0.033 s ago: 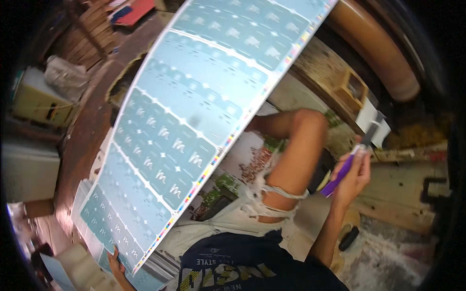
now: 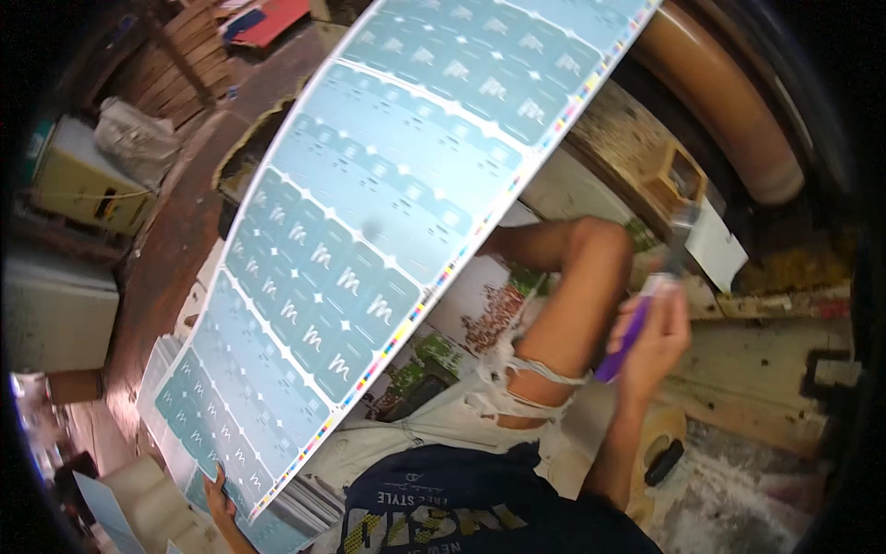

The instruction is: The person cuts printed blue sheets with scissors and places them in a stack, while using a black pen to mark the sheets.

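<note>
A long printed sheet (image 2: 369, 222), teal and pale blue with rows of white marks and a colour strip along one edge, slants from the lower left to the top. My left hand (image 2: 218, 499) grips its lower edge, fingers partly hidden. On the right, my right hand (image 2: 653, 346) is closed around a purple-handled tool (image 2: 626, 337) with a flat grey blade pointing up. The blade is blurred, so its exact kind is unclear. This tool is apart from the sheet. Several stacked sheets (image 2: 300, 517) show beneath the printed sheet's lower end.
My bent knee (image 2: 595, 249) is between the sheet and my right hand. A long brown roller (image 2: 729, 102) crosses the upper right, above a wooden ledge with a small wooden frame (image 2: 678, 175) and a white paper piece (image 2: 715, 245). A yellowish box (image 2: 92, 185) stands at left.
My right hand has moved slightly left and down with the purple-handled tool, and the blade is more upright. My left hand keeps its grip on the sheet. The view has shifted slightly.
</note>
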The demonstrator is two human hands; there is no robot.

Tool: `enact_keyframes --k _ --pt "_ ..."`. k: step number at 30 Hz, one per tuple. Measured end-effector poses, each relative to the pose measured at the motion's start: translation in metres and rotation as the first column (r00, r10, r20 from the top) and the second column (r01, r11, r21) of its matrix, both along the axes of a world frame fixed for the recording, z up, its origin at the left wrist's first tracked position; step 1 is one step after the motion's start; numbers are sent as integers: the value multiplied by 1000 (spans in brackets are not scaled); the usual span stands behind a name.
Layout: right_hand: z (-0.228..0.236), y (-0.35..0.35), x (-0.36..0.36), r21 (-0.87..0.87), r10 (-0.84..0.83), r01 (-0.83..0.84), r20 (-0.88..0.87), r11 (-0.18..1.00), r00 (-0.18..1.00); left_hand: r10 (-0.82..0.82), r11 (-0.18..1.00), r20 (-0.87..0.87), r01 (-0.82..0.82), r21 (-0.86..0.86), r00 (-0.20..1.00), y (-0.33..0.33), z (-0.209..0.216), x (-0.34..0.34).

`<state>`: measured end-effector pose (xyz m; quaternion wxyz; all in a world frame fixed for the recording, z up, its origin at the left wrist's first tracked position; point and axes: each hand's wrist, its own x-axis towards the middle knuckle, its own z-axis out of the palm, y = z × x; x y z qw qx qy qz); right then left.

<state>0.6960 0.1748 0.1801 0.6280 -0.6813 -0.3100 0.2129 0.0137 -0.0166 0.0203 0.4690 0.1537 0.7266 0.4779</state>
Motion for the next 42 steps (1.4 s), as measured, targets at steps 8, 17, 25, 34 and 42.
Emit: enact_keyframes --k 8,17,25,34,42 --pt "-60 106 -24 -52 346 -360 -173 932 922 -40 998 54 43 -48 998 -42 -25 -33" --pt "-52 138 -23 71 37 -167 822 983 568 13 988 125 7 -156 992 -25 -40 -30" --pt "-40 194 -11 47 165 -394 858 918 487 113 978 54 -102 -181 992 -34 -69 -59" --pt "-57 -39 -239 46 237 -498 839 866 490 -27 998 1 27 55 1000 -123 -167 -223" --pt "-38 -96 -258 -124 469 -632 780 765 414 -81 996 65 79 39 995 86 -186 -82"
